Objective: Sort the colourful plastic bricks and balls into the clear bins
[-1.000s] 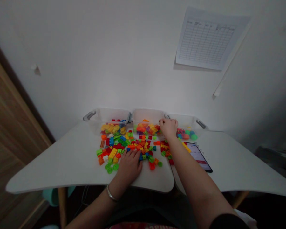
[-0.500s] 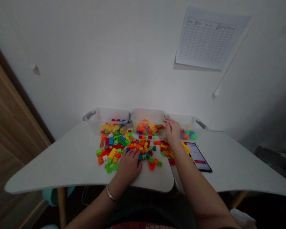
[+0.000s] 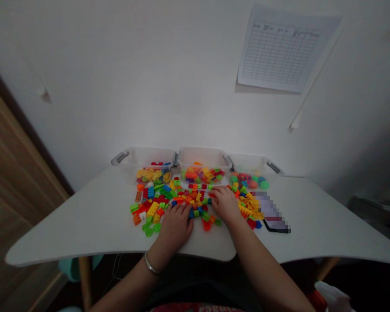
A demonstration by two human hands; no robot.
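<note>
My left hand (image 3: 177, 223) lies palm down on the near edge of a loose pile of toy building bricks (image 3: 152, 209), its fingers slightly spread. A blue brick (image 3: 191, 214) shows beside its fingertips. My right hand (image 3: 226, 204) is over the right part of the pile, pointing left, with thumb and fingers apart. Orange-red bricks (image 3: 213, 197) show at its fingertips; I see none gripped. The bricks are red, yellow, green, blue and orange, with green wheel-like pieces (image 3: 148, 230) at the front left.
Behind the pile stand a left clear box (image 3: 152, 155), a middle clear box (image 3: 202, 155) and a right clear box (image 3: 249, 161), all holding colourful pieces. A phone or tablet (image 3: 273, 212), partly pixelated, lies right of the bricks on the white table (image 3: 68, 225). A printed sheet (image 3: 279, 52) hangs on the wall.
My right hand has come down from beside the middle box, toward me and slightly left, onto the bricks. The right box and yellow bricks now show more fully. My left hand has stayed put.
</note>
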